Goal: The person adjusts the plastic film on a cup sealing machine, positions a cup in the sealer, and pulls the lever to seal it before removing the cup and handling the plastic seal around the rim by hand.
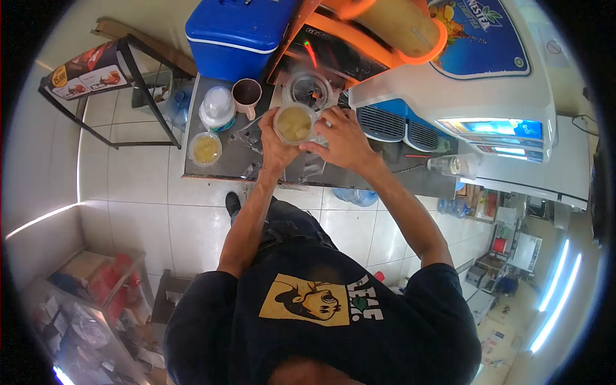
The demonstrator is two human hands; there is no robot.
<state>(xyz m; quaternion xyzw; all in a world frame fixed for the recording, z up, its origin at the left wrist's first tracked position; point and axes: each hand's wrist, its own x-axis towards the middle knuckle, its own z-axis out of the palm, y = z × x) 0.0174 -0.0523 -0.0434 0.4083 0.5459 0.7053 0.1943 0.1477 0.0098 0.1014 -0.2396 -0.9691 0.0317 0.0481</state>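
Note:
My left hand (277, 146) is wrapped around the left side of a clear plastic cup (295, 124) that contains pale yellow pieces. On the cup's other side, my right hand (339, 138) has its thumb and curled fingers against the rim. Just beyond my hands is a clear round container (308, 90), blurred, with something dark in it. A second clear cup (205, 149) of yellow pieces stands near the counter's left edge. Between it and my left hand, clear plastic scraps (249, 138) lie on the grey counter (224, 168).
At the back left are a brown mug (246, 94), a white-topped container (218, 106) and a blue cooler (237, 38). An orange and black machine (333, 48) stands ahead. To the right are a drink dispenser (462, 83) and a clear cup lying sideways (446, 165).

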